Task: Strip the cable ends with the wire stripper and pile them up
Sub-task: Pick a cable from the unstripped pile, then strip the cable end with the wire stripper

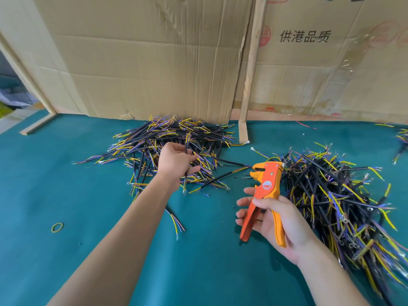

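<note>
An orange wire stripper (263,193) stands upright in my right hand (273,219), whose thumb and fingers curl round its two handles; its jaws point left. My left hand (176,161) reaches over the far pile of black cables (167,142) with yellow, blue and purple wire ends, and pinches one black cable (186,164) that hangs roughly upright from its fingers. A second, larger pile of the same cables (340,195) lies on the right, just beyond the stripper.
The piles lie on a teal cloth table (66,195). Cardboard sheets (154,62) and a wooden slat (251,69) wall off the back. A yellow rubber band (57,227) and one loose cable (175,219) lie at the front left.
</note>
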Tool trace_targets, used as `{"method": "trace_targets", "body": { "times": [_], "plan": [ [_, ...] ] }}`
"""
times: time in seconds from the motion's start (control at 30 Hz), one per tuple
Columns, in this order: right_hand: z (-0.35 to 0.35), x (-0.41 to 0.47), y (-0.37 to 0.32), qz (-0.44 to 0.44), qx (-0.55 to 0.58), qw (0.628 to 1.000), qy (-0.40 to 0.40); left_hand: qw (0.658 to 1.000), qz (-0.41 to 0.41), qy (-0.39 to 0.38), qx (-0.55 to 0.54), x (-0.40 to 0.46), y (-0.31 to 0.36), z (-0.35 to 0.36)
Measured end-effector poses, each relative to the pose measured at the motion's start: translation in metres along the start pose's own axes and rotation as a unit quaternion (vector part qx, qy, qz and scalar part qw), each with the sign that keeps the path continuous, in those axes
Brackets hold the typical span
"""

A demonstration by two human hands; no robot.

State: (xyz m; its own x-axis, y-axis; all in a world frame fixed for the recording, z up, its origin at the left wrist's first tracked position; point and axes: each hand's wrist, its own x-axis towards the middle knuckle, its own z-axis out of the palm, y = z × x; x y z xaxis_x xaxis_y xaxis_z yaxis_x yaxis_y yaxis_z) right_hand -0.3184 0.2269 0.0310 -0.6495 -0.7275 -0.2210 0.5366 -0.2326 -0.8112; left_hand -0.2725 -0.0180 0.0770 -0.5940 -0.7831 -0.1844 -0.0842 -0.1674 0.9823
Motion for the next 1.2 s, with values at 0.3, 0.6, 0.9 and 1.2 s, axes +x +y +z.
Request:
{"method": "trace_targets", "body": {
  "times": [0.3,0.6,0.9,1.2],
  "plan": [
    [0.001,0.001,0.000,0.002,-0.005,1.000,0.006,0.986,0.110,0.006,0.126,-0.013,-0.012,-0.006],
    [0.002,0.000,0.000,0.003,-0.001,1.000,0.005,0.999,-0.006,-0.054,-0.001,-0.021,-0.027,0.014],
    [0.001,-0.001,-0.001,0.006,0.005,1.000,0.001,0.995,-0.094,0.001,0.008,0.011,0.018,-0.008],
    [0.000,-0.003,-0.003,0.005,-0.003,1.000,-0.014,0.986,0.008,-0.165,-0.011,-0.045,0.013,0.010]
  ]
}}
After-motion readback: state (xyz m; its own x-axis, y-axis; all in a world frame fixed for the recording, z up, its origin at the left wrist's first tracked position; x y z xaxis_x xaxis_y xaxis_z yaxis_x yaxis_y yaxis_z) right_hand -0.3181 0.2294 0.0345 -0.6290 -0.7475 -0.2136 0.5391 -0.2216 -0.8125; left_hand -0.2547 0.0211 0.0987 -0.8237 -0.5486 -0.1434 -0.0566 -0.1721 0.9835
